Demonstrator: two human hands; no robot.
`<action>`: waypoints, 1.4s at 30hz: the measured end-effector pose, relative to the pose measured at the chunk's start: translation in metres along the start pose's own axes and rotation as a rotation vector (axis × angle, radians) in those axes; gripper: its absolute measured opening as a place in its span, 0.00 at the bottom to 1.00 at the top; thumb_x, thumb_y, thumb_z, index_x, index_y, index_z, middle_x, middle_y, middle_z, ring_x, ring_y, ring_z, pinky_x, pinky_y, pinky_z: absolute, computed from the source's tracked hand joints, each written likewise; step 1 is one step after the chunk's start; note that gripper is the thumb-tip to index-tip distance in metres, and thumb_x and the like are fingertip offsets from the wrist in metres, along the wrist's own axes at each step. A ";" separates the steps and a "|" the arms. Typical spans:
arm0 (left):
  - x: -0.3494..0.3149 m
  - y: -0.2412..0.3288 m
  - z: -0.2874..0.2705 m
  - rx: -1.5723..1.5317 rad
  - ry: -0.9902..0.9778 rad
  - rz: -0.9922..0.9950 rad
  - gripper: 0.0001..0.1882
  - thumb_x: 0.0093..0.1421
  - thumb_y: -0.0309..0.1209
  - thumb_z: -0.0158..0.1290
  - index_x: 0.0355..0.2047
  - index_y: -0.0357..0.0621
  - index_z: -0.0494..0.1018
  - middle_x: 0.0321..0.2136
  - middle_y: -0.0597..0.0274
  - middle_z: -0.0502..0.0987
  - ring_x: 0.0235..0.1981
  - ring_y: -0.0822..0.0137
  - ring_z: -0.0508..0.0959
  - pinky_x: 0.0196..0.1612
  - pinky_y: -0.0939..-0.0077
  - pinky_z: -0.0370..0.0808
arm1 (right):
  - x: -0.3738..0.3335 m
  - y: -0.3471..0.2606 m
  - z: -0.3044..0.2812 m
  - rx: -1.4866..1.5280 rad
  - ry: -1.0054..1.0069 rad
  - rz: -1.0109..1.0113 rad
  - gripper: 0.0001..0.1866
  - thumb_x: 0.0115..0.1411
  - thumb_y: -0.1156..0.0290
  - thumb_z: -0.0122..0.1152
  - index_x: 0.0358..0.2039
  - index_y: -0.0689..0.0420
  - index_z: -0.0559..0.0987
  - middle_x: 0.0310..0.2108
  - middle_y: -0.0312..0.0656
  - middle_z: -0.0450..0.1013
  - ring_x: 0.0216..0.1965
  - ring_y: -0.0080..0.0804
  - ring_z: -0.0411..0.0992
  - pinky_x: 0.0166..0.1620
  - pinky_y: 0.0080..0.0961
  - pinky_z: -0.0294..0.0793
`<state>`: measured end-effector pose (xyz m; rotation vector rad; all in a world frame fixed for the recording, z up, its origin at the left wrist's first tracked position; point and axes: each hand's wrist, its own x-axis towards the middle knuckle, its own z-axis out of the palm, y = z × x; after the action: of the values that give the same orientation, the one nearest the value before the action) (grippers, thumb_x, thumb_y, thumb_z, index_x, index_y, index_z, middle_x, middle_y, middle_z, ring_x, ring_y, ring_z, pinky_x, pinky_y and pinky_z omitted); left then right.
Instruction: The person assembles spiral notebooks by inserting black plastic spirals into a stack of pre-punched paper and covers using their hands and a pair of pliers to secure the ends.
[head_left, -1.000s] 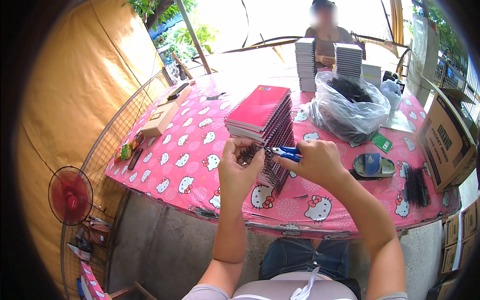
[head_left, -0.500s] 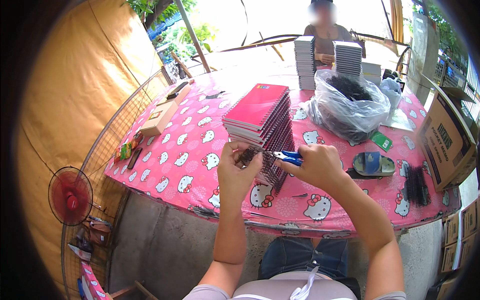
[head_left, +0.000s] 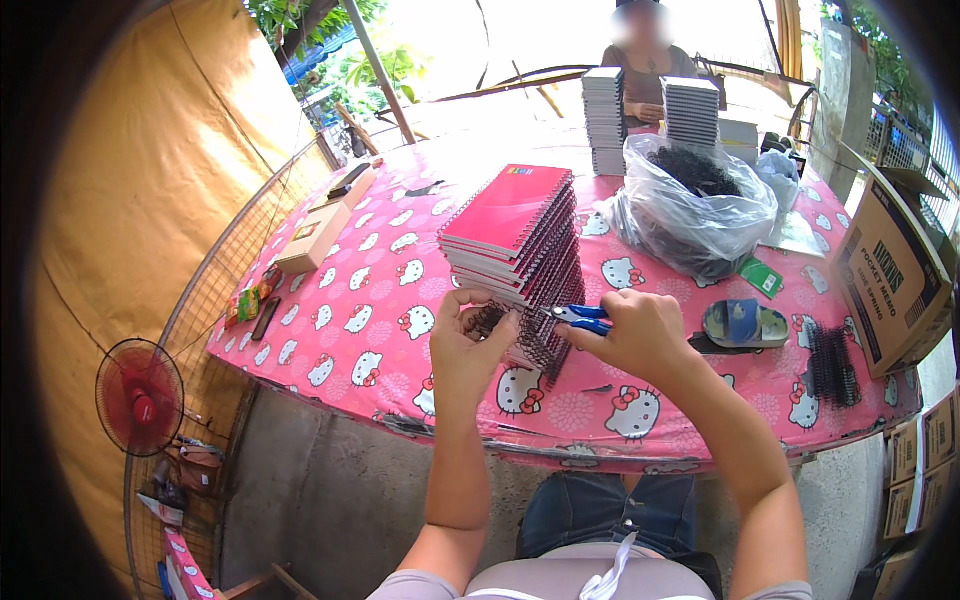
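Note:
A tall stack of red-covered spiral notebooks [head_left: 510,207] stands in front of me, its dark coil bindings along the right side. At the near side of the stack, my left hand [head_left: 464,348] is closed with the fingers curled round a dark spiral coil [head_left: 488,319]; how far the coil runs behind the fingers is hidden. Blue-handled pliers [head_left: 588,318] sit in my right hand [head_left: 642,332], fingers wrapped round the handles. Their metal tip points left, at the coils just right of my left fingertips. Whether the jaws grip a wire is too small to tell.
A clear plastic bag [head_left: 650,225] of black coils stands behind right. Nearer lie a slipper [head_left: 745,325], loose black coils [head_left: 833,368] and a cardboard box [head_left: 895,280]. Two notebook stacks [head_left: 690,110] stand before a seated person [head_left: 648,70]. A red fan [head_left: 140,398] is at left.
The pliers' tip has drawn slightly right, away from my left fingertips. My left hand keeps hold of the coil, which shows more plainly now. The whole view has shifted a little.

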<state>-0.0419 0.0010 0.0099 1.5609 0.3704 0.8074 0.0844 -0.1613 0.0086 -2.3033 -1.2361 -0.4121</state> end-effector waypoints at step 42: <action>-0.002 -0.028 -0.003 -0.064 0.030 -0.195 0.23 0.47 0.24 0.65 0.42 0.37 0.67 0.27 0.56 0.78 0.23 0.74 0.76 0.18 0.84 0.66 | -0.006 0.007 0.014 -0.038 -0.133 0.042 0.35 0.47 0.34 0.59 0.25 0.61 0.77 0.25 0.47 0.74 0.27 0.41 0.75 0.35 0.35 0.75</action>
<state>-0.0396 0.0070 -0.0173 1.4297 0.5057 0.6854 0.0877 -0.1613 -0.0082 -2.4181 -1.2502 -0.2734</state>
